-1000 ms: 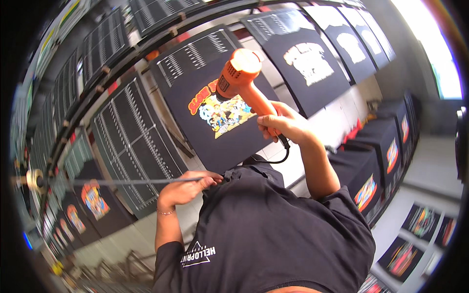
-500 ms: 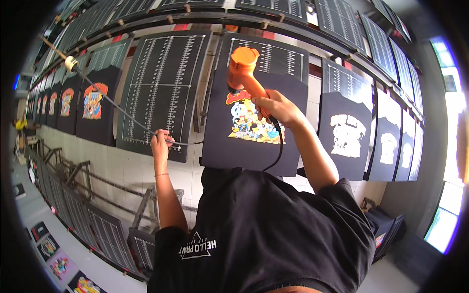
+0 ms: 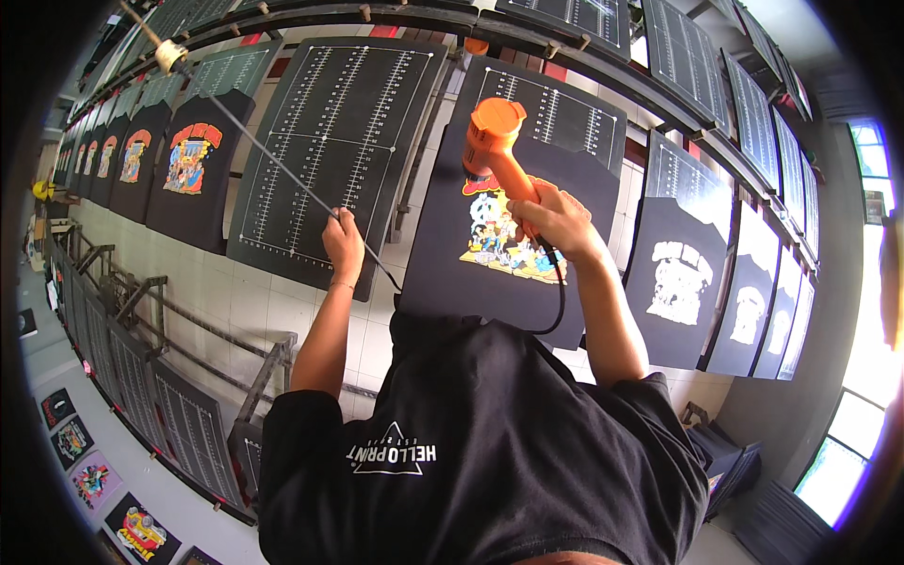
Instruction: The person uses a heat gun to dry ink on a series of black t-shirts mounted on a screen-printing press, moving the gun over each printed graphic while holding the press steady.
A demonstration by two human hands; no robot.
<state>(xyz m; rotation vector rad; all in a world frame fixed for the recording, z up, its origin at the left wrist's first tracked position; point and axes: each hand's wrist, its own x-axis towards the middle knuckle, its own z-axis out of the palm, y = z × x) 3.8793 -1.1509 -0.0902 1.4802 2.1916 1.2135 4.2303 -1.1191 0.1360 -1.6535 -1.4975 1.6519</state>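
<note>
My right hand point(image 3: 557, 224) grips the handle of an orange hair dryer point(image 3: 497, 127). The dryer hangs over the top of a colourful cartoon print point(image 3: 508, 240) on a black T-shirt point(image 3: 443, 254), which lies flat on a printing board; its nozzle points down at the print. From the handle a black cable point(image 3: 562, 301) loops toward my body. My left hand point(image 3: 344, 243) is closed around a taut grey cord point(image 3: 273, 158) that slants up to a pale spool-like piece on a stick point(image 3: 169, 56) at the upper left. Beyond this hand the cord droops toward the shirt's left edge.
Left of the shirt sits a dark board point(image 3: 330, 141) with white ruler marks. Further left are black shirts with colour prints point(image 3: 191, 160); on the right, shirts with white prints point(image 3: 680, 282). A metal rack frame point(image 3: 268, 377) stands at lower left. More boards fill the far row.
My left hand has moved up and slightly right along with the cord, in a view that has shifted. The dryer stays over the print's upper part, its handle still in my right hand.
</note>
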